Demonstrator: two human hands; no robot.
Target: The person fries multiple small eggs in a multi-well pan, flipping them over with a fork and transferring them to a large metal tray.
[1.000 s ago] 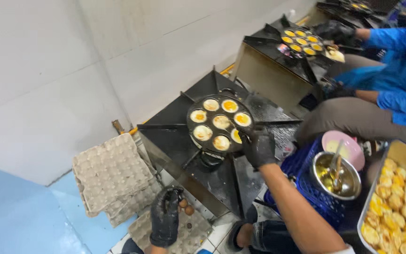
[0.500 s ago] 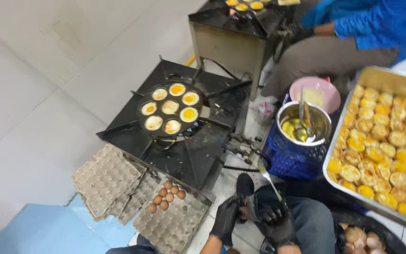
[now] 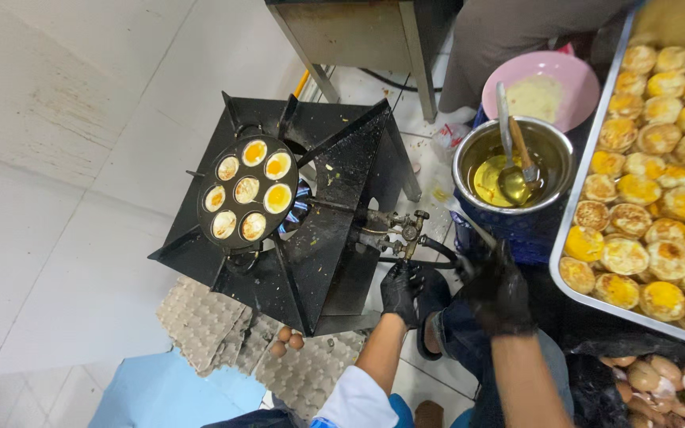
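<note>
Seven egg cakes are held in a round black dimpled pan (image 3: 246,194) over the burner flame. The gas valve (image 3: 406,231) is neared by the black-gloved left hand (image 3: 400,292), fingers curled, grasping nothing; a thin metal utensil (image 3: 469,226) is clasped in the black-gloved right hand (image 3: 495,287).

You've got a pale tiled floor (image 3: 81,158) carrying the whole setup: the black gas stove (image 3: 311,230) standing in the middle, grey egg trays (image 3: 208,321) lying flat by its front leg, and a blue crate (image 3: 517,234) just beside its right.
</note>
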